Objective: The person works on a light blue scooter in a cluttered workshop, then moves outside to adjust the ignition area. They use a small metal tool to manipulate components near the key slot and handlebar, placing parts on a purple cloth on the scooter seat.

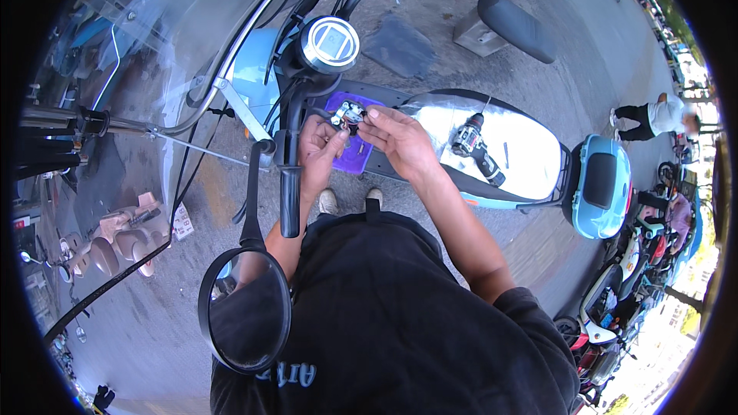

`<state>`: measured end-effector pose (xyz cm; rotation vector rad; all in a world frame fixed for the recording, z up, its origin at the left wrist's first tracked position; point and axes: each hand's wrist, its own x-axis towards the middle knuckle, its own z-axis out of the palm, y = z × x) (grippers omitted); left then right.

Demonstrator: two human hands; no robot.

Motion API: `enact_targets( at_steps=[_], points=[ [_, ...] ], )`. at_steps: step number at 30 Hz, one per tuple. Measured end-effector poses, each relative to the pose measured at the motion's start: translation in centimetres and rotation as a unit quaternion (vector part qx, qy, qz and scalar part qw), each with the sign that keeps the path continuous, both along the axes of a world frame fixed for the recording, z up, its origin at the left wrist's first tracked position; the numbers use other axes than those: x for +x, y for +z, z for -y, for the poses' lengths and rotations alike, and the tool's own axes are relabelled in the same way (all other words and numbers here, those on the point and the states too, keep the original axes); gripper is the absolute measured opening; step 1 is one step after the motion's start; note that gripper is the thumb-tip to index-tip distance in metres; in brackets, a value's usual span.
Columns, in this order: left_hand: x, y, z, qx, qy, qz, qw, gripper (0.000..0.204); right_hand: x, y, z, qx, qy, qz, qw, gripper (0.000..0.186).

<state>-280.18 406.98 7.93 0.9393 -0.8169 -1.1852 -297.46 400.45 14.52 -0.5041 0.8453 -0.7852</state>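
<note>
Pinching the small metal part [348, 113] with left hand [320, 144] and right hand [401, 141], best worked over the purple tray [350, 163], left of the seat [538, 155].

Grey paving [592, 69] spreads all round beneath the fingers [393, 129], outdoors in daylight. Beyond them lies a dark, flat patch [400, 46] on the ground. Far to their right stands a row of parked scooters [615, 300], with green foliage [667, 4] and glaring brightness behind. Far left are pale pink body panels [127, 234]; beyond and left, transparent sheeting [184, 19].
</note>
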Motion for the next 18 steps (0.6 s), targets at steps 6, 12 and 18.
enact_targets(
  at_steps=[6, 12, 18],
  points=[
    [0.4, 0.7, 2.4, 0.083, -0.024, -0.203, 0.975, 0.017, 0.1, 0.8, 0.3, -0.006, -0.009, 0.007, 1.0, 0.039],
    [1.0, 1.4, 4.3, 0.078, -0.067, -0.161, 0.982, 0.019, 0.1, 1.2, 0.9, -0.033, 0.005, 0.025, 0.999, 0.036],
    [0.9, 2.1, 4.5, 0.07, -0.092, -0.162, 0.98, 0.026, 0.2, 1.1, 1.0, -0.05, -0.002, 0.039, 0.998, 0.031]
  ],
)
